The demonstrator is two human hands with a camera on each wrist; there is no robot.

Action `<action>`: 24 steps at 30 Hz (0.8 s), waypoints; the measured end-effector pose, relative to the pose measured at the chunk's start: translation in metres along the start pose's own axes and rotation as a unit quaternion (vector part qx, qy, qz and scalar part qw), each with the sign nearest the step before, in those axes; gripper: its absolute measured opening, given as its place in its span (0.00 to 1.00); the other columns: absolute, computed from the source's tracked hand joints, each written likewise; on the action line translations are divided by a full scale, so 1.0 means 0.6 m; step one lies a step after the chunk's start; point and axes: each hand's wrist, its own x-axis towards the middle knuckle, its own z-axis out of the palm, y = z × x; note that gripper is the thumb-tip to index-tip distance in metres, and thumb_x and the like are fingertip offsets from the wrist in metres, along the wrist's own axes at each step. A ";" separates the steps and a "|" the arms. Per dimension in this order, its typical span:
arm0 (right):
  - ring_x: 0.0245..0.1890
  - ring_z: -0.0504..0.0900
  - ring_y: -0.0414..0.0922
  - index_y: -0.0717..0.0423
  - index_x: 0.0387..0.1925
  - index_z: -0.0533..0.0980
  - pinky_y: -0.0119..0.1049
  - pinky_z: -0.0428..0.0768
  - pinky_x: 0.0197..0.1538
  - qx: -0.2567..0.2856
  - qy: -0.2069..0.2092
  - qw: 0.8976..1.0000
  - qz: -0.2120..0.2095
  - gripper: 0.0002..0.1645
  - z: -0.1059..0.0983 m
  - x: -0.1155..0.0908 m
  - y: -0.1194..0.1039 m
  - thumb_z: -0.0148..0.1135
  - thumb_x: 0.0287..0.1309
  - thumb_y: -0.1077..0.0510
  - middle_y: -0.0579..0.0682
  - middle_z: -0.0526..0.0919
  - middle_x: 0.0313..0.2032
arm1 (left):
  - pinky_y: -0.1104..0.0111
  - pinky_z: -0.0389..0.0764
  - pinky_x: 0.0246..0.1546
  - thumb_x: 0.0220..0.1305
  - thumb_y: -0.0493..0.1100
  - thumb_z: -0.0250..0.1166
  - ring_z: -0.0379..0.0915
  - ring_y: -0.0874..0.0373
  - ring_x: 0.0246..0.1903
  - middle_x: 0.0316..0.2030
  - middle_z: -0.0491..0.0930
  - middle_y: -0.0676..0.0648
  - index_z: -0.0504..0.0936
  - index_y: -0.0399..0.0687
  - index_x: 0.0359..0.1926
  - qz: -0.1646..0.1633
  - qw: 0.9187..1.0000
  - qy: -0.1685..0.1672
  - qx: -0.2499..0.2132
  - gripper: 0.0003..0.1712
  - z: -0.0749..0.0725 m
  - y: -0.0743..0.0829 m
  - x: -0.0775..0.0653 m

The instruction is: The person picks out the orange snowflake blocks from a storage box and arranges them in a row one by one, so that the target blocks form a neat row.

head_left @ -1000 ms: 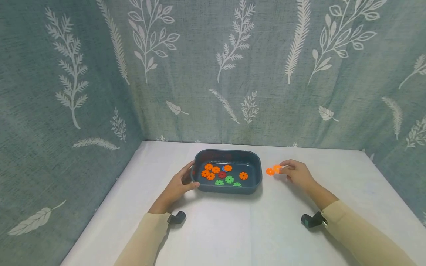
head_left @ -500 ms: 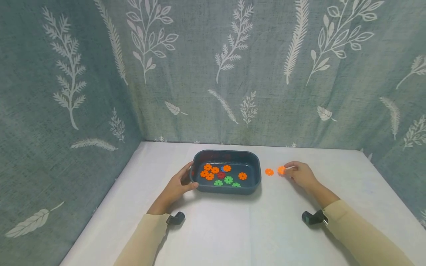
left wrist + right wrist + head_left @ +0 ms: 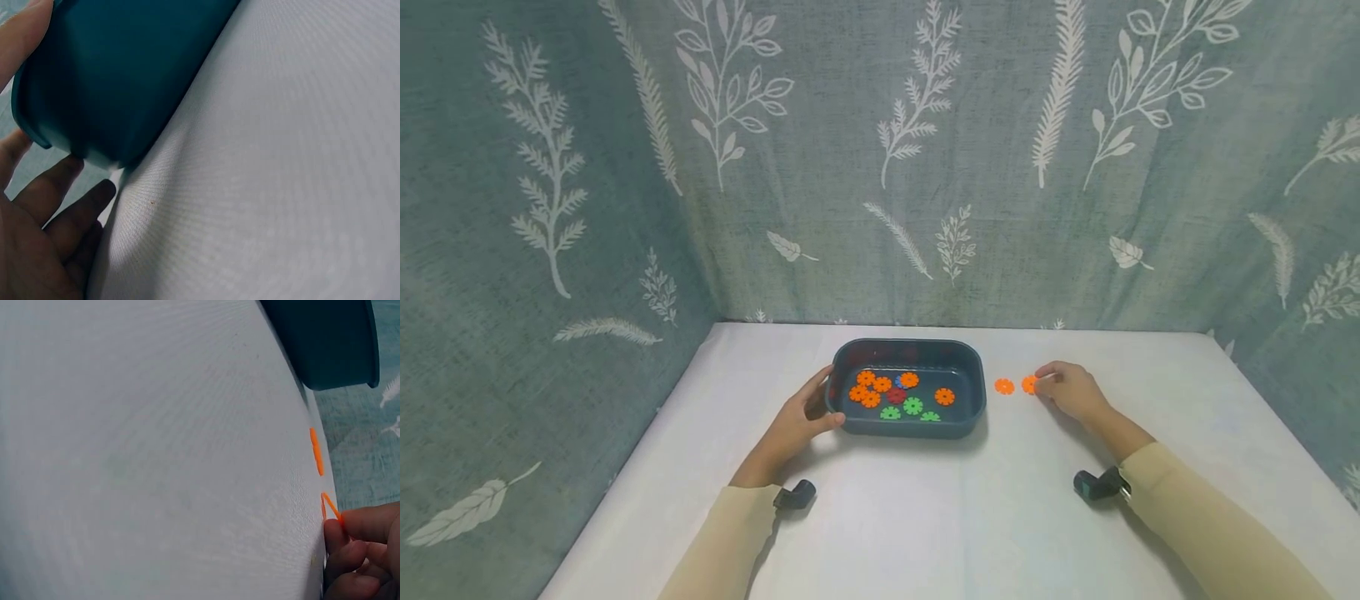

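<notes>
My left hand [image 3: 788, 429] holds the left end of a dark blue-grey plastic tray [image 3: 910, 428], thumb over the front rim; in the left wrist view its fingers [image 3: 53, 190] lie at the end wall. Right of the tray, my right hand [image 3: 1075, 394] pinches an orange notched, flower-shaped disc [image 3: 1029, 384] between thumb and forefinger. The right wrist view has this disc [image 3: 334, 509] tilted, its lower edge at the table; whether the second orange line there is another disc or a reflection, I cannot tell. Another orange disc [image 3: 1004, 387] lies flat between it and the tray.
Inside the tray lie several orange discs [image 3: 866, 378], green discs [image 3: 913, 406], a red one [image 3: 897, 396] and a partly covered blue one [image 3: 899, 382]. A white cloth [image 3: 887, 517] covers the table. Leaf-patterned curtains [image 3: 835, 167] stand behind and at the sides.
My right hand has drawn its orange disc rightward, away from the other disc, which it overlapped a second ago, and lowered it to the table. My left hand stays on the tray.
</notes>
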 end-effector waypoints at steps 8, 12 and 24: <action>0.46 0.76 0.57 0.64 0.52 0.76 0.52 0.78 0.48 -0.044 -0.019 0.999 -0.006 0.23 -0.004 0.001 -0.004 0.62 0.62 0.52 0.63 0.78 0.48 | 0.44 0.54 0.67 0.55 0.53 0.74 0.55 0.45 0.69 0.71 0.59 0.43 0.55 0.67 0.75 0.001 1.000 0.003 0.000 0.51 0.002 -0.006 0.000; 0.43 0.78 0.56 0.64 0.51 0.77 0.50 0.78 0.45 -0.053 -0.026 0.998 -0.009 0.25 -0.004 0.002 -0.011 0.67 0.57 0.52 0.61 0.80 0.45 | 0.44 0.53 0.67 0.55 0.53 0.74 0.55 0.45 0.69 0.71 0.59 0.43 0.55 0.68 0.75 0.002 1.000 0.005 0.003 0.51 0.001 -0.003 -0.001; 0.43 0.77 0.55 0.63 0.50 0.77 0.51 0.78 0.47 -0.073 -0.016 0.997 0.000 0.21 0.000 0.002 -0.010 0.66 0.60 0.54 0.59 0.80 0.44 | 0.44 0.53 0.67 0.55 0.53 0.74 0.55 0.45 0.70 0.72 0.58 0.43 0.56 0.68 0.74 0.001 1.000 0.004 0.004 0.51 0.003 -0.002 0.003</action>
